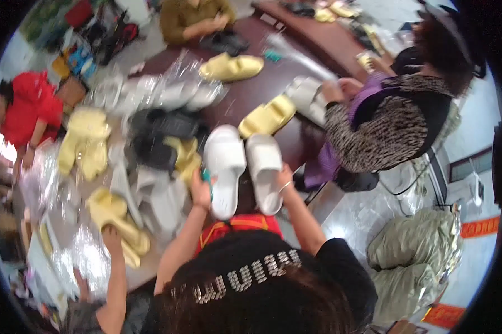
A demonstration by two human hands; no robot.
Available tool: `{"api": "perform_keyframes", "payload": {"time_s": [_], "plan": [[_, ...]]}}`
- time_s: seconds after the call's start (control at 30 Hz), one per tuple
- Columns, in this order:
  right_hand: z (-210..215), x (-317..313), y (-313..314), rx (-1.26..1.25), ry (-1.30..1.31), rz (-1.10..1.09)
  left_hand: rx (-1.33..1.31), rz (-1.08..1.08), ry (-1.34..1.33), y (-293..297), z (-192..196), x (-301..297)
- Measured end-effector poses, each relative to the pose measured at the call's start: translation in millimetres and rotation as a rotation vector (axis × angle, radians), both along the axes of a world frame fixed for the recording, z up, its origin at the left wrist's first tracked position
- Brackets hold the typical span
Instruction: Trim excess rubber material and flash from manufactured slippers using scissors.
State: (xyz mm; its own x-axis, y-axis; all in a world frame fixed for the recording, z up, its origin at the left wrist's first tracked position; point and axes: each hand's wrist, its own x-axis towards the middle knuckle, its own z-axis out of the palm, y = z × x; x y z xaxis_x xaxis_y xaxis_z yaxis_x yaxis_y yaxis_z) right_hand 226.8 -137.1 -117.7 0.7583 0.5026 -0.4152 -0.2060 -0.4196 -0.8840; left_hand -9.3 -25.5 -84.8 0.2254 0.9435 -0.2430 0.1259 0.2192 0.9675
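A white slide slipper is held at its left side by my left hand. A small teal-green thing shows between that hand and the slipper; its kind I cannot make out. My right hand grips the outer side of an off-white slide slipper. Both slippers are side by side in front of me, toes pointing away, insoles facing up. Just beyond them, a yellow slipper lies on the dark red table. Left of my left hand are black slippers and grey slippers.
Yellow slippers and plastic-wrapped pale slippers cover the left side. A co-worker in a patterned sleeve handles pale slippers at the right; another's hand touches yellow slippers at lower left. Large greenish sacks stand on the floor.
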Motion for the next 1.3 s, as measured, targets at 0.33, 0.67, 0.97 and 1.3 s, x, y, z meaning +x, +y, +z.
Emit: {"api": "perform_keyframes", "payload": {"time_s": [0.33, 0.67, 0.97, 1.3], "plan": [[-16.1, 29.5, 44.6, 0.074, 0.194, 0.070, 0.012, 0.053, 0.112, 38.3, -19.8, 31.2], [-14.6, 15.9, 70.5, 0.103, -0.022, 0.276, 0.119, 0.385, 0.298, 22.5, 4.9, 0.9], [4.7, 6.1, 61.0, -0.256, -0.452, 0.173, 0.192, 0.428, 0.156, 26.9, 20.5, 10.3], [43.4, -53.9, 53.0, -0.016, -0.622, 0.412, 0.017, 0.354, 0.185, 15.1, -1.5, 4.7]]}}
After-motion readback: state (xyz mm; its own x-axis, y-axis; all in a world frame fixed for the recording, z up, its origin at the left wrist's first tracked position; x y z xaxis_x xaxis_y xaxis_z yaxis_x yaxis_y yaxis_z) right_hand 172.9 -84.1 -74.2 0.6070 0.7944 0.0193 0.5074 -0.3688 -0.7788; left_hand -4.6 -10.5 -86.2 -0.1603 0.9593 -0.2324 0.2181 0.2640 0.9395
